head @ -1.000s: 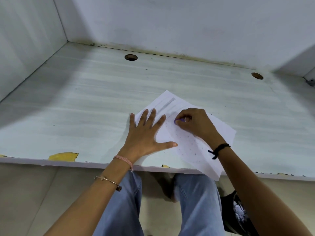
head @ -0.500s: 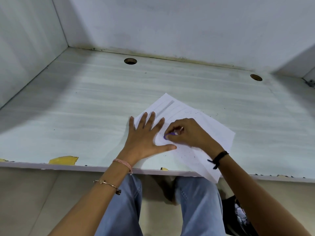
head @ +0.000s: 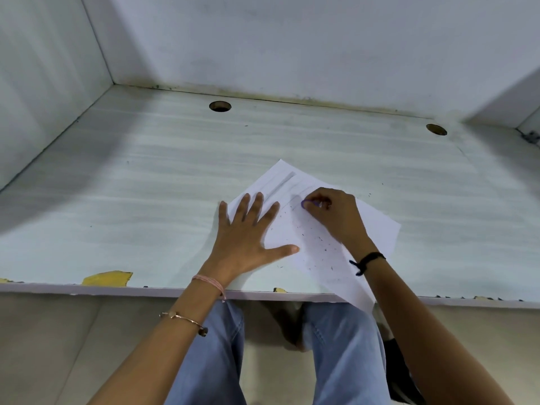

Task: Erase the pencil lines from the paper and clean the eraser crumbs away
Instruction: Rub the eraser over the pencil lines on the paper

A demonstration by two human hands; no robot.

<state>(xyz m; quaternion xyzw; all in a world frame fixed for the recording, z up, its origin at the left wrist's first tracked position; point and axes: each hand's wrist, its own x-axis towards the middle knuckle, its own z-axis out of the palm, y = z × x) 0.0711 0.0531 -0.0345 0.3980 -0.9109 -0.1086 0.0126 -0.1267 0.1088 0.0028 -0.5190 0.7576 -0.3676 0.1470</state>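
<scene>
Paper [head: 377, 229] lies skewed on desk [head: 146, 185], near the front edge, with its near corner hanging over that edge. Left hand [head: 245, 244] lies flat on the paper's left part, fingers straight and spread, thumb out to the right, pressing the sheet down and gripping nothing. Right hand [head: 336, 217] is curled, fingertips pinching a small purple eraser [head: 306, 204] against the sheet; it is mostly hidden by the fingers, so its shape is unclear. Eraser sits at the near end of the grey pencil lines [head: 282, 182], which run toward the far corner. Dark crumbs [head: 318, 241] are scattered on the paper between and below the hands, with a few specks on the desk just beyond the right hand. Two round holes [head: 220, 106] at the desk's back. Yellow chipped patch [head: 106, 278] on the front edge, left. Jeans [head: 344, 346] below the desk.
</scene>
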